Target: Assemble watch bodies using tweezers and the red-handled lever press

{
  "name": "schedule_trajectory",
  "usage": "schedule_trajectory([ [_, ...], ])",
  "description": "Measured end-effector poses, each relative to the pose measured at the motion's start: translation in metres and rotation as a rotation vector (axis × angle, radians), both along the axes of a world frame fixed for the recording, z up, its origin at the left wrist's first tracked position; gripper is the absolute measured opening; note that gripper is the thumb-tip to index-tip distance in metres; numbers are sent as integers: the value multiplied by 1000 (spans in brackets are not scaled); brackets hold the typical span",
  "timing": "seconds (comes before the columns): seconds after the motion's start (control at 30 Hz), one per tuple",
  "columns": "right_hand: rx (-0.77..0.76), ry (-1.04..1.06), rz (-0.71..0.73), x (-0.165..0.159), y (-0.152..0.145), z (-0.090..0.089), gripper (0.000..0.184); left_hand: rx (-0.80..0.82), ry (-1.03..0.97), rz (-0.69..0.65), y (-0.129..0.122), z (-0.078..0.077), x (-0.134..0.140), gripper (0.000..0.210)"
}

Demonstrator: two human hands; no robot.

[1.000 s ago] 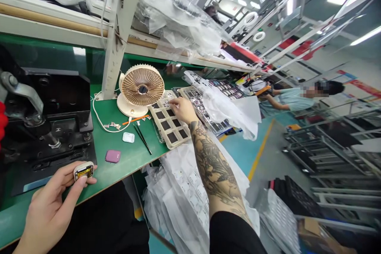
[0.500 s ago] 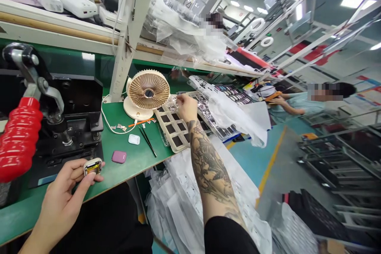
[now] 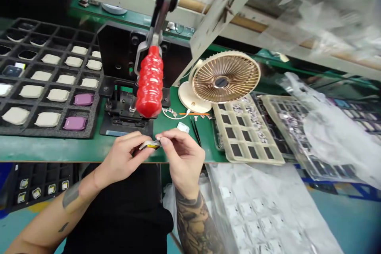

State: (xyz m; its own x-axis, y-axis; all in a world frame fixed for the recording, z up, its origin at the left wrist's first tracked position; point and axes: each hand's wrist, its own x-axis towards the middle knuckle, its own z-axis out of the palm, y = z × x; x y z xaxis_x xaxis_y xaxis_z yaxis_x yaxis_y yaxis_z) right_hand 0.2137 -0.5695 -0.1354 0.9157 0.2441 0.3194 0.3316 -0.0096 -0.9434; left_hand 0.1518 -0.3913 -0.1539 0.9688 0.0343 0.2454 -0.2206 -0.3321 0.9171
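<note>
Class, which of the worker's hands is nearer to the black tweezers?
Right. The right hand is close by the near end of the tweezers; the left hand is farther off, to their left.

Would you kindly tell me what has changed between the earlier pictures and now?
The right hand has moved left, away from the compartment box, and its fingers are now at the edge of the small casing in the left hand. The left hand still holds the casing; the fan and tweezers stay in place.
</note>
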Motion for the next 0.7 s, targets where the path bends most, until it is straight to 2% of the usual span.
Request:
schedule_trajectory([
  [0.17, -96, -56, 42, 7, -4, -1, 6, -54, 10, 12, 0, 1, 0, 17],
  [0.33, -89, -134, 2, 6, -6, 2, 14, -38, 15, -26, 0, 3, 0, 16],
  [0.47, -168, -214, 79, 8, -7, 3, 21, -33, 11, -26, 1, 3, 0, 15],
  [0.7, -283, -332, 118, 11, -12, 8, 32, -32, 36, -37, 1, 4, 0, 22],
])
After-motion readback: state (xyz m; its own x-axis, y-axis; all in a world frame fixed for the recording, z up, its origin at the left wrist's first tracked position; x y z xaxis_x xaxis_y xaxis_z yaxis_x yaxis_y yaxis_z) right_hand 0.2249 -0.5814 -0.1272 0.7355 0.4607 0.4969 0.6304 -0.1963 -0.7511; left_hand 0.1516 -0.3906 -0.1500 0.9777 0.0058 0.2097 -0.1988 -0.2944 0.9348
